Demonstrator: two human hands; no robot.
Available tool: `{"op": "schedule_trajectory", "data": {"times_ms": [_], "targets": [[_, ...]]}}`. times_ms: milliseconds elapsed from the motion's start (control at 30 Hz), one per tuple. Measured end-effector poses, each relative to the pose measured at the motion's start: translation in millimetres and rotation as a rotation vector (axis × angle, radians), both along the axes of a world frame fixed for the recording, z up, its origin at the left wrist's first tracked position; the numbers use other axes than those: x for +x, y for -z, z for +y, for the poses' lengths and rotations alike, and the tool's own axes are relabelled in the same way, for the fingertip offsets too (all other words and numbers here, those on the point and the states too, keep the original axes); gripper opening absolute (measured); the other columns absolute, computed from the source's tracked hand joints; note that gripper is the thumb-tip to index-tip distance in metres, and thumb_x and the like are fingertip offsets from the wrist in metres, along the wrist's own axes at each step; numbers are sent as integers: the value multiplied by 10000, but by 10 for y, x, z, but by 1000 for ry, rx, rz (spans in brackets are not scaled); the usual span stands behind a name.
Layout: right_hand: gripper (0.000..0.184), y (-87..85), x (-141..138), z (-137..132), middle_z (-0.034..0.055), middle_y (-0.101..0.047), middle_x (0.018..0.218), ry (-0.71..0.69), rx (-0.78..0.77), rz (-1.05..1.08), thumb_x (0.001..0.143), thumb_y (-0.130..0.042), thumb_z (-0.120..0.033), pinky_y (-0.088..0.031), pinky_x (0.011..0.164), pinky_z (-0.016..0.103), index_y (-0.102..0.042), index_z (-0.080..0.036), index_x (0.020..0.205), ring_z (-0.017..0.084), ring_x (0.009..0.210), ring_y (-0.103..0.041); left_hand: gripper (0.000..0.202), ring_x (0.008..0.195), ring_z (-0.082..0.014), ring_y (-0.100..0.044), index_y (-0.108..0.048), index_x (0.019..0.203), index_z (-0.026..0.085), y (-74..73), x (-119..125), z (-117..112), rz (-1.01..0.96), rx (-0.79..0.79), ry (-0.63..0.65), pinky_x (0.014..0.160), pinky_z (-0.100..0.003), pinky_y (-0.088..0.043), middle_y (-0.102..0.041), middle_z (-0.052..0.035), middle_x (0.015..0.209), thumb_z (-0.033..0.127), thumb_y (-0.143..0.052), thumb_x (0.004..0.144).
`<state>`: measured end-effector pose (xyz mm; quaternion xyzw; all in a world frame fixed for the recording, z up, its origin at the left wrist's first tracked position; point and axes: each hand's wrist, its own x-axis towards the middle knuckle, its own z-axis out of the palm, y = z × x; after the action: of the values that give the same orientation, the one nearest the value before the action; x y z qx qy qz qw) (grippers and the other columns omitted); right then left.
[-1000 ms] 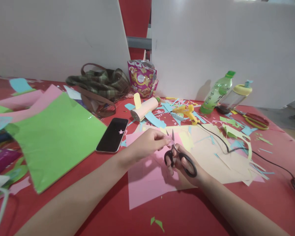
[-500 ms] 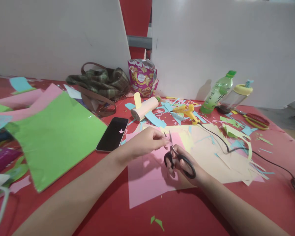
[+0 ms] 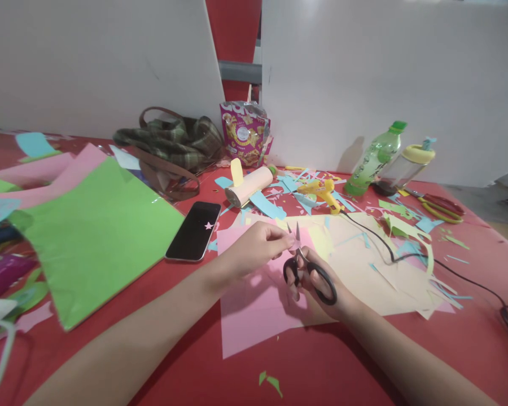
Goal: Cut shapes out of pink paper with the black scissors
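My right hand (image 3: 317, 277) grips a pair of black-handled scissors (image 3: 327, 285), fingers through the loops, with the blades pointing away from me and a little apart. Between the thumb and fingers of my left hand (image 3: 265, 245) is a small piece of pink paper (image 3: 295, 242), partly hidden by the fingertips and touching the blades. Below both hands lies a pink sheet (image 3: 254, 327), overlapping a cream sheet (image 3: 364, 282). A black phone (image 3: 193, 234) with a small pink paper star (image 3: 209, 226) on it rests left of my left hand.
Beyond my hands lie a paper-covered tube (image 3: 254, 185), a yellow glue gun (image 3: 324, 194) with a black cord, and many paper scraps. A green bottle (image 3: 375, 160), a clear cup (image 3: 410, 166) and other scissors (image 3: 442, 208) are right. Green sheets (image 3: 101, 231) cover the left.
The scissor blades have closed slightly and shifted a little to the right against the pink paper. My left hand has moved slightly right with the paper.
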<state>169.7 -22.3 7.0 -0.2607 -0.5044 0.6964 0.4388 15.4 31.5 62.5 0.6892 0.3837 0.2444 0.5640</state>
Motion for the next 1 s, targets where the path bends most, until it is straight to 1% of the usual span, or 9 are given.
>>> {"op": "schedule_trajectory", "data": {"times_ms": [300,433,533,733,867,1000], "targets": [[302,-37,-32,-2,-21,-406,692,45,-8,14,717,-509,-453,-343,520,257,-340,-209,771,97,534,-440,259,480,-79,-286,-519,604,142,-9,56,-54,23,9,-61,471,-218,-236,-302,46,497,307,-386,753],[297,-19,-43,-17,-24,-404,687,71,-2,2,721,-505,-452,-357,515,260,-331,-217,772,101,534,-446,266,469,-73,-261,-428,525,150,-6,77,-68,14,13,-76,462,-213,-229,-272,51,492,287,-381,748],[291,2,-46,-20,-21,-411,689,83,11,-1,725,-497,-454,-368,516,263,-334,-218,773,101,533,-448,286,471,-71,-256,-377,509,154,26,81,-74,-17,14,-80,460,-213,-226,-274,50,501,294,-377,757],[282,5,-57,-15,-21,-419,680,113,32,0,724,-509,-440,-368,502,253,-343,-214,762,98,528,-444,283,483,-67,-315,-450,549,146,67,99,-88,-86,-20,-76,475,-203,-260,-329,50,498,315,-392,768],[278,-4,-69,-20,-23,-427,674,129,37,2,726,-508,-437,-368,494,245,-349,-212,759,94,523,-441,280,459,-66,-380,-445,532,150,45,118,-110,-131,-68,-85,472,-197,-287,-396,50,466,305,-404,762],[268,16,-65,-30,-26,-431,667,132,31,-1,734,-502,-431,-371,500,252,-345,-215,764,99,525,-450,282,439,-65,-409,-438,523,156,39,124,-119,-160,-94,-70,465,-196,-306,-439,47,453,297,-401,764]]}}
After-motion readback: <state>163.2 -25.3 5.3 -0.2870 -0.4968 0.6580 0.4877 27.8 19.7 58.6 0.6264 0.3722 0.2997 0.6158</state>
